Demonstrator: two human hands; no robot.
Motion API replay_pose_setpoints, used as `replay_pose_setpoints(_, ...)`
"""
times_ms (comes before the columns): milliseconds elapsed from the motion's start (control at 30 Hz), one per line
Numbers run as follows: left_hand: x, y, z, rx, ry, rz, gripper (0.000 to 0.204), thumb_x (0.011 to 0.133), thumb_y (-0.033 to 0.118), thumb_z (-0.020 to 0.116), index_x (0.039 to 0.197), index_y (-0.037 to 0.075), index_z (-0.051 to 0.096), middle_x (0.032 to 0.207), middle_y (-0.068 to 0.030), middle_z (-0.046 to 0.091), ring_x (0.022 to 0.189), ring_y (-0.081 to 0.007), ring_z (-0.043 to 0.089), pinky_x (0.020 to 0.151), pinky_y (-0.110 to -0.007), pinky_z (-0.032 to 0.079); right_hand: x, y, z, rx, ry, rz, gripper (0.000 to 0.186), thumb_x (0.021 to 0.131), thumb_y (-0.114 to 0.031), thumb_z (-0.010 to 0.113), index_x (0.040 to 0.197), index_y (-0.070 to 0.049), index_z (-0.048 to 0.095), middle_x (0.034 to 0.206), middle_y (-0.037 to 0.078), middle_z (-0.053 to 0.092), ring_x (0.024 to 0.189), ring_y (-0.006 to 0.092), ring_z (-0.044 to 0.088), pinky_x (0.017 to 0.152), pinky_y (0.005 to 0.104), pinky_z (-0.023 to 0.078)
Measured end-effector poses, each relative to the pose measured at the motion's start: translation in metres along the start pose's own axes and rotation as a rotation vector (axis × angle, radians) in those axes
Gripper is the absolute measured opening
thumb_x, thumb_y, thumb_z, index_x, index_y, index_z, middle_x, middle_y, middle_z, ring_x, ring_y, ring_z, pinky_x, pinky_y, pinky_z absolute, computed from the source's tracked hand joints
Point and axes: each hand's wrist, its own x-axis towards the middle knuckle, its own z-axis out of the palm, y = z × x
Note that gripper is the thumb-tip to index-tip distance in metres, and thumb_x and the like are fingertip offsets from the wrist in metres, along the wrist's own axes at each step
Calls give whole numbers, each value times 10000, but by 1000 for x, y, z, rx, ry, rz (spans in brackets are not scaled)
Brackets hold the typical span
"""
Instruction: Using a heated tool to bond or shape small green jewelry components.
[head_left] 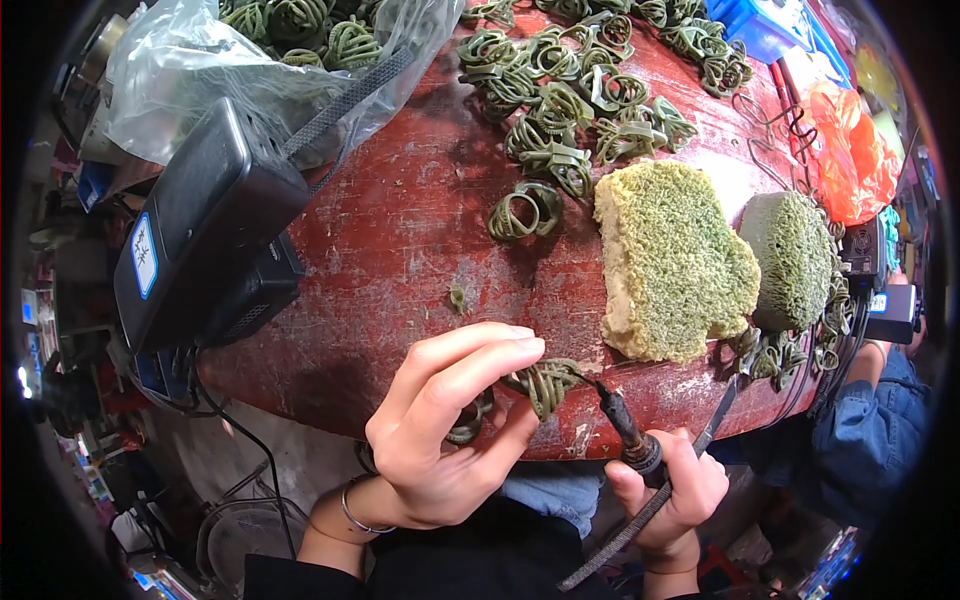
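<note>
My left hand [430, 430] is closed around a green ring with ridged, woven-looking bands [546, 388], pinched between thumb and fingers over the table's near edge. Another green loop [468, 420] shows beneath its fingers, partly hidden. My right hand [685, 490] grips a soldering-iron-like pen [632, 436] with a dark barrel, its thin tip pointing at the ring and close to it; whether they touch I cannot tell. The same hand also holds a long, thin metal file [612, 548], slanting across the palm.
Many green rings [560, 105] lie across the red, scuffed table [390, 250]. A crumbly green-yellow block [675, 260] and a round green-topped block [795, 260] sit on the right. At left are a black device [200, 210] and a plastic bag [180, 80] of rings. Another person's sleeve [870, 430] is at right.
</note>
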Motion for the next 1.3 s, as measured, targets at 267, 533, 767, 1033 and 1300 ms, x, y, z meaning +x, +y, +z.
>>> replay_pose_setpoints(267, 0, -1, 0, -31, 34, -2, 471, 620, -120, 704, 1067, -17, 597, 1029, -157, 602, 895, -228, 624, 713, -278, 531, -2, 1, -1, -13, -2, 18, 368, 707, -418, 761, 775, -84, 620, 557, 62, 554, 394, 211, 523, 398, 296, 415)
replay_pose_setpoints(533, -2, -2, 0, -61, 14, -12, 459, 624, -103, 701, 1064, -32, 592, 1022, -174, 617, 919, -264, 628, 780, -311, 521, -2, 1, 0, 29, 1, 31, 364, 738, -432, 729, 779, -88, 619, 575, 38, 575, 406, 203, 535, 408, 291, 420)
replay_pose_setpoints(767, -3, 2, 3, -137, 30, -94, 448, 631, -100, 687, 1065, -49, 587, 1047, -198, 620, 952, -289, 627, 818, -328, 512, 0, 2, -3, 112, -65, -20, 365, 740, -396, 738, 824, -65, 607, 582, 39, 577, 436, 187, 558, 425, 280, 448)
replay_pose_setpoints(1033, -1, 2, 4, -107, 50, -72, 457, 624, -118, 677, 1065, -37, 592, 1054, -196, 619, 967, -292, 620, 830, -330, 506, 6, 0, -5, 144, -94, -45, 366, 703, -334, 779, 811, -33, 602, 575, 43, 569, 451, 185, 566, 431, 280, 454)
replay_pose_setpoints(1300, 0, 0, 3, -105, 47, -38, 489, 605, -144, 670, 1073, -27, 593, 1074, -192, 613, 972, -286, 617, 827, -326, 507, 6, 0, -5, 131, -112, -41, 362, 698, -333, 783, 790, -31, 605, 559, 42, 551, 436, 182, 557, 411, 283, 445)
